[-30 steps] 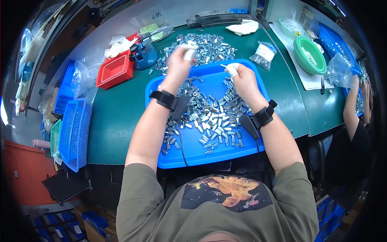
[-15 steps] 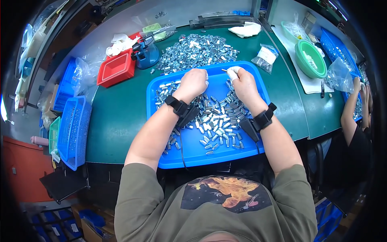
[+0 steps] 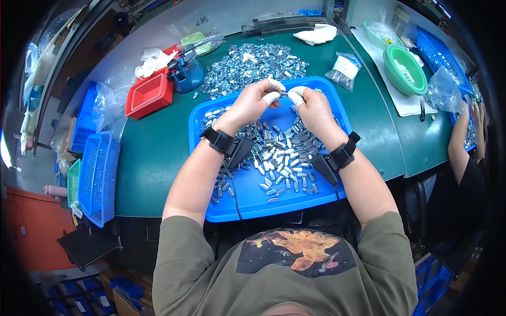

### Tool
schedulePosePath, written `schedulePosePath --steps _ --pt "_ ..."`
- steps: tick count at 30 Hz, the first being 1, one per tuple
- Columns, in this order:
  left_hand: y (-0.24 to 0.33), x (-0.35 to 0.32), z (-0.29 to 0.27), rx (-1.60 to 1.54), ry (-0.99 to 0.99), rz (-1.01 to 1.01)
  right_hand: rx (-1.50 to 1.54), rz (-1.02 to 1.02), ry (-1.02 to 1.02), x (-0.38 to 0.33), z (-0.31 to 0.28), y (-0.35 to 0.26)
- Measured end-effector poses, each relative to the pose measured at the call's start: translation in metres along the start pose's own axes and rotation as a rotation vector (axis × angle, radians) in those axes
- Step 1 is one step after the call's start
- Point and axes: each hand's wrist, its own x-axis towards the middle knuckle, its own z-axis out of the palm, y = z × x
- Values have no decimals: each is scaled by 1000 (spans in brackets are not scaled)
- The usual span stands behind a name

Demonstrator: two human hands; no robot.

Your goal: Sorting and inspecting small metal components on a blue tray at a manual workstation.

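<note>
My left hand and my right hand meet above the far part of a blue tray. White covers wrap the fingertips of both. A thin metal pin juts from the pinched thumb and finger of my right hand toward the left fingertips. My left hand is closed in a pinch around the pin's other end; whatever else it holds is hidden by the fingers. Below them in the tray lie many small shiny metal sleeves, heaped toward the middle and left.
Beyond the tray spreads a heap of similar metal pieces on the green table. A red bin and a blue tape dispenser-like device stand left. A bagged batch and green bowl are right, near another person's arms.
My left hand has risen from over the tray's pieces and moved right to meet my right hand. The right hand's pin, earlier apart, now reaches the left fingertips.
</note>
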Motion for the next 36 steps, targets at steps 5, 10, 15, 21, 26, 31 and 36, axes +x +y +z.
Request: schedulePosePath --steps 5,10,15,21,26,31,36 --pt "-2 1 -2 -53 5 -38 -45 -2 1 -3 1 -4" --pt "9 -4 1 100 25 17 96 149 -131 -4 -10 -18" --pt "12 -6 3 261 62 90 95 137 -140 -5 -10 -16" --pt "12 0 8 195 133 116 282 155 -81 0 -9 -14" --pt "-23 12 -62 121 600 -2 136 54 80 5 -15 -16" --pt "-22 4 -81 704 788 245 63 91 94 6 -10 -14" --pt "28 -11 -29 746 62 -229 22 103 104 2 -15 -7"
